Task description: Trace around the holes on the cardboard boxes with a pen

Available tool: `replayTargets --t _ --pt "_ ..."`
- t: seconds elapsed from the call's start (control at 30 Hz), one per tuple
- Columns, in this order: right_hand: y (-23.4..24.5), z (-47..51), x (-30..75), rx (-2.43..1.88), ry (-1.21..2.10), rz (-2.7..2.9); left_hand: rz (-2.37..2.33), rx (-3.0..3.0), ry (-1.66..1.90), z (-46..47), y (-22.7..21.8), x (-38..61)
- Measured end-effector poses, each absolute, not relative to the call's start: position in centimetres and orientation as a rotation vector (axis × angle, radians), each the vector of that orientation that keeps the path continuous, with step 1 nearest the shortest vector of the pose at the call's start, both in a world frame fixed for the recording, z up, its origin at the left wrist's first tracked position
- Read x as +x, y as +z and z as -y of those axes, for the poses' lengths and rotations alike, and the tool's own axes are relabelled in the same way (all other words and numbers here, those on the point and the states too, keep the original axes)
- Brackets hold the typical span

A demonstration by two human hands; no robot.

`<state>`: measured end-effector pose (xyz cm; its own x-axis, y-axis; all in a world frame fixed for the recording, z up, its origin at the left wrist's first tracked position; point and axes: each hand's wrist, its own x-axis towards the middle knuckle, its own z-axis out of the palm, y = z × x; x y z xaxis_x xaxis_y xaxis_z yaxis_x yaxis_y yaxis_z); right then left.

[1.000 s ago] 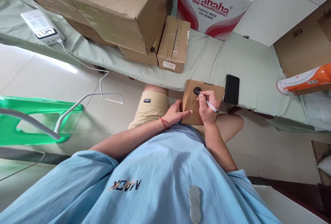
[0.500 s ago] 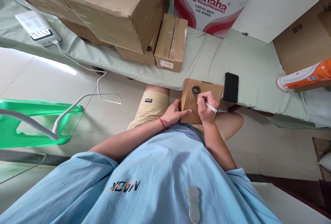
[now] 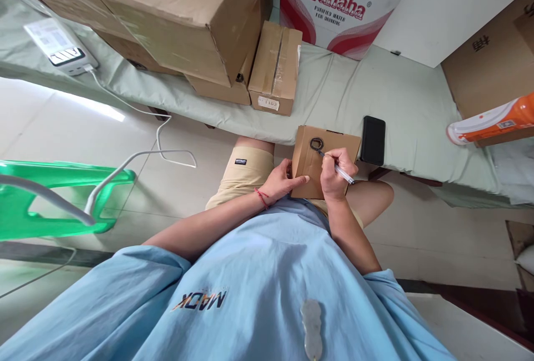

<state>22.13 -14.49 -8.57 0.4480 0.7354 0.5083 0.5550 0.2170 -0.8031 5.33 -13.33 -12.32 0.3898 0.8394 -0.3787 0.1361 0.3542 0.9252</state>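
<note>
A small brown cardboard box (image 3: 303, 169) rests on my lap, against the edge of the green-covered bench. My left hand (image 3: 282, 181) grips its left side, thumb lying on the top face and fingers partly hidden at the side. In my right hand (image 3: 337, 173) is a white pen (image 3: 344, 174), pinched in a writing grip over the box. The pen's tip points at the lower edge of a dark ring (image 3: 316, 144) on the box's top face. Whether the tip touches the cardboard I cannot tell.
A black phone (image 3: 372, 141) lies on the bench (image 3: 329, 85) right of the box. Cardboard cartons (image 3: 275, 66) and a Wahaha carton (image 3: 334, 10) stand behind. An orange-and-white bottle (image 3: 492, 120) lies at right. A green stool (image 3: 120, 176) and white cable (image 3: 142, 153) are at left.
My right hand and the pen have shifted slightly to the right and toward me, drawing the tip back a little from the ring. My left hand and the box stay put.
</note>
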Motion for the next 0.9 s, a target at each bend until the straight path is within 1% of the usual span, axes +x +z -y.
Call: replayTargets --t 0.3,0.9 --pt "-9.25 14.46 22.44 -1.504 0.133 1.135 -1.084 1.12 0.611 13.43 -12.43 5.29" --pt "-8.62 14.03 22.21 -1.512 0.101 1.168 -1.067 1.11 0.611 13.32 -12.47 5.3"
